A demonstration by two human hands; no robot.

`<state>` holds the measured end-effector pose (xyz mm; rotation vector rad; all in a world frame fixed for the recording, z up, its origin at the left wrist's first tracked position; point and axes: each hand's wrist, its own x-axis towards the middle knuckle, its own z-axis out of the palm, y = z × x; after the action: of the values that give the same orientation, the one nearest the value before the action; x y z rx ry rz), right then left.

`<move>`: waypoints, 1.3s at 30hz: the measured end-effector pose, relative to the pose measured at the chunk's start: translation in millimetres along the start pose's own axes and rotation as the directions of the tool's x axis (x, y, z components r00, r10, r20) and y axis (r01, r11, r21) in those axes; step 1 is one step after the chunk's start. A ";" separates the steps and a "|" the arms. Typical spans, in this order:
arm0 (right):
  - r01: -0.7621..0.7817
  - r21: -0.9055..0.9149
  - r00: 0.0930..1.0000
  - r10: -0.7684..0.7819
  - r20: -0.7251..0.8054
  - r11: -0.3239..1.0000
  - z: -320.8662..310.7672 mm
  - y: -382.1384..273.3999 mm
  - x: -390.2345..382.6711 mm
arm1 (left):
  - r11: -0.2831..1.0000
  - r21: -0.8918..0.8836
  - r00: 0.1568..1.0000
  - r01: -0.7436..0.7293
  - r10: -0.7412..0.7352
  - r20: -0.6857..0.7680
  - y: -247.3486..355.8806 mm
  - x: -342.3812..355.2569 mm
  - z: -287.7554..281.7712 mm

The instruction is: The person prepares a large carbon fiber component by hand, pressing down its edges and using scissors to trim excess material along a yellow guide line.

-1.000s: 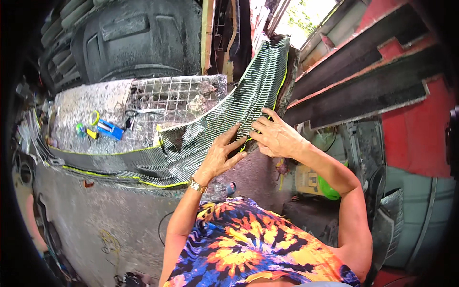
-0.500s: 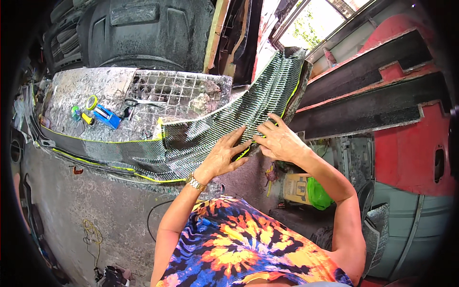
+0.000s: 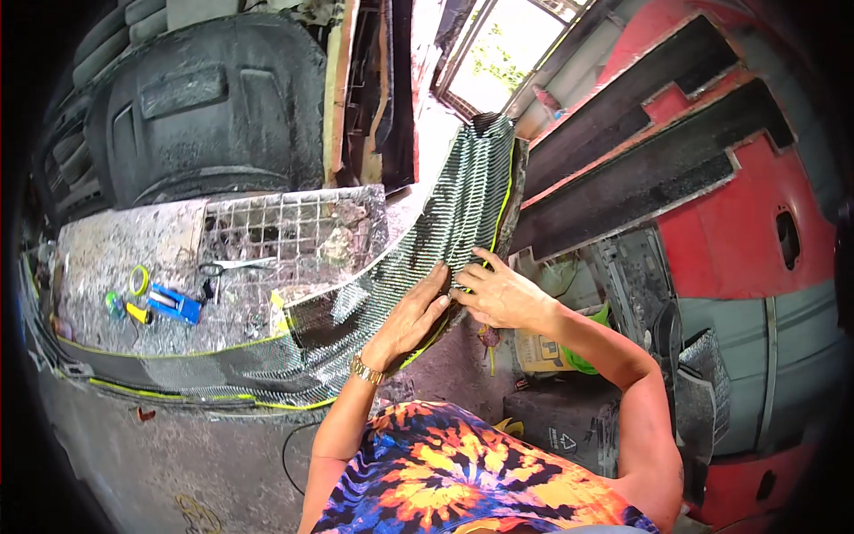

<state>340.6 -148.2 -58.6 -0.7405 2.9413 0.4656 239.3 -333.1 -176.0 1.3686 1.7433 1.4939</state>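
Observation:
A glossy black woven carbon fibre cloth [image 3: 400,271] lies over a long curved mould, with yellow-green tape [image 3: 509,189] along its edges. My left hand [image 3: 411,320], wearing a gold watch [image 3: 366,369] at the wrist, rests flat on the cloth with its fingers stretched out. Close beside it, my right hand [image 3: 503,294] has its fingers bent over the cloth's near right edge and seems to pinch it. Its index finger reaches onto the weave; the thumb is hidden.
A paint-spattered table [image 3: 133,236] holds scissors [image 3: 238,265], a blue tape dispenser [image 3: 174,304], a yellow tape roll [image 3: 139,280] and a metal grid [image 3: 285,218]. Long black panels [image 3: 658,169] and a red panel [image 3: 712,245] stand at right. A cardboard box [image 3: 538,353] sits below my right forearm.
The view has turned, so the table and mould sit lower and the right-hand panels farther left. My left fingers have drawn closer together; both hands stay at the cloth's edge.

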 end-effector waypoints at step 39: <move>-0.016 -0.016 0.999 0.016 -0.038 1.000 4.9 -6.3 -2.1 | 0.993 0.107 0.990 -0.057 0.070 -0.121 0.1 103.0 3.2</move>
<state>345.5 -151.1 -64.8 -0.7361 2.9842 0.4822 201.2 -240.6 -151.4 1.4218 1.8931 1.5732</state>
